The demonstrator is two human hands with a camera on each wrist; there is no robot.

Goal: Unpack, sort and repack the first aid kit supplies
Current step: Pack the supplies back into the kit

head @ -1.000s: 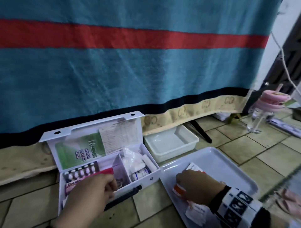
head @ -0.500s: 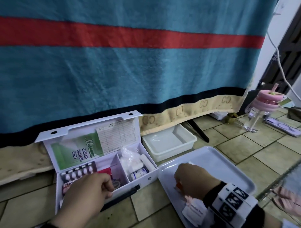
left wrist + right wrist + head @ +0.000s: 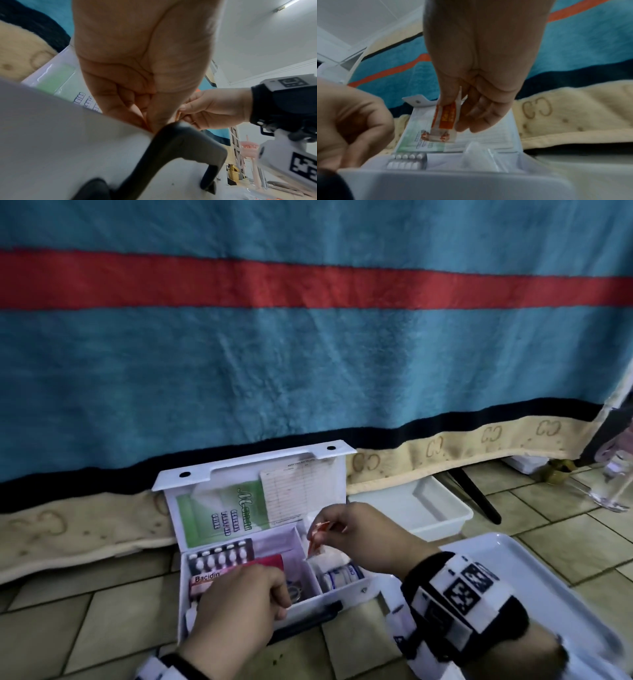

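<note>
The white first aid kit (image 3: pixel 239 465) lies open on the tiled floor, with a green guide card in its lid. Its left compartment holds a blister pack (image 3: pixel 219 554) and a pink Bacidin box (image 3: pixel 209 578). In the right one are white gauze and a small bottle (image 3: pixel 339 575). My right hand (image 3: pixel 329 525) pinches an orange-and-white sachet (image 3: pixel 317 537) above the right compartment; the sachet (image 3: pixel 445 121) hangs from my thumb and forefinger. My left hand (image 3: pixel 274 590) curls over the kit's front wall (image 3: pixel 51 135), just beside the black handle (image 3: pixel 180 146).
A white tray (image 3: pixel 548 577) lies on the floor to the right of the kit, under my right forearm. Behind it stands an empty white tub (image 3: pixel 421 508). A blue blanket with a red stripe hangs behind everything. A clear bottle (image 3: pixel 616 474) stands far right.
My right hand has left the tray with the sachet and moved left over the kit's right compartment. My left hand has stayed at the kit's front wall.
</note>
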